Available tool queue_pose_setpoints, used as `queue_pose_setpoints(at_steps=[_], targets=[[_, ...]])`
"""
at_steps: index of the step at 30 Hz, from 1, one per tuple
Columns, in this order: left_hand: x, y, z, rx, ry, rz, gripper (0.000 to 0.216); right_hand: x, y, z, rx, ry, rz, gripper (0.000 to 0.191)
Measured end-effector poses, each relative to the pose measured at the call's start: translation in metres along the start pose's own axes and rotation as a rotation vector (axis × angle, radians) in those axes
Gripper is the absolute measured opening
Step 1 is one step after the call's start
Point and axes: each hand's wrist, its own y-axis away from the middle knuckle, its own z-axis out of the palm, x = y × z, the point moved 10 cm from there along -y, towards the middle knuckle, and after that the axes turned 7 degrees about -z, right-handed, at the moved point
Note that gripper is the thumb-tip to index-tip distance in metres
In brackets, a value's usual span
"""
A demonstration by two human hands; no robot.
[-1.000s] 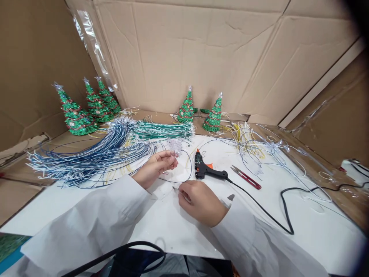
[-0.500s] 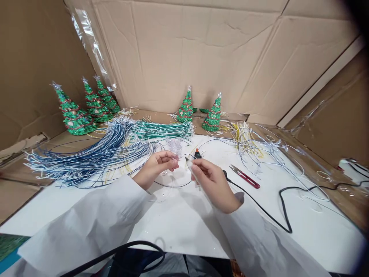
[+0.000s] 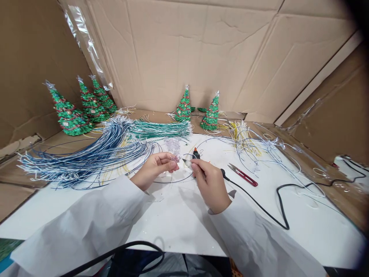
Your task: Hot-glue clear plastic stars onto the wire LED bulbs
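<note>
My left hand (image 3: 157, 168) is closed in a pinch on a small clear, pinkish plastic piece (image 3: 174, 158); its exact shape is partly hidden by the fingertips. Facing it, my right hand (image 3: 211, 182) grips a slim pale tool with a dark pointed tip (image 3: 186, 162), which points left toward the piece. Whether the tip touches the piece I cannot tell. Just behind the hands lies a heap of small clear plastic pieces (image 3: 173, 145). A black tool with an orange nozzle (image 3: 196, 153), looking like a glue gun, sits beyond my right hand.
Red-handled thread snips (image 3: 245, 176) and a black cable (image 3: 278, 196) lie at right. Blue-and-white wires (image 3: 95, 157), green wires (image 3: 161, 129) and yellow wires (image 3: 242, 134) are bundled behind. Small decorated Christmas trees (image 3: 183, 107) stand along the cardboard wall (image 3: 184, 54).
My right hand has moved slightly left, bringing the tool's tip closer to the piece in my left hand. The whole view has shifted a little.
</note>
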Motion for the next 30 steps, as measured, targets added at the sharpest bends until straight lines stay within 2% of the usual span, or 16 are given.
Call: queue_pose_setpoints(at_steps=[20,30], targets=[[-0.0038,0.0003,0.0024,-0.024,0.023,-0.012,0.024,-0.002,0.0006,-0.0004,-0.01,0.011,-0.01,0.029],[-0.0039,0.0001,0.0024,-0.015,0.018,-0.015,0.025,0.003,-0.0004,0.0033,-0.05,-0.055,0.043,0.03]])
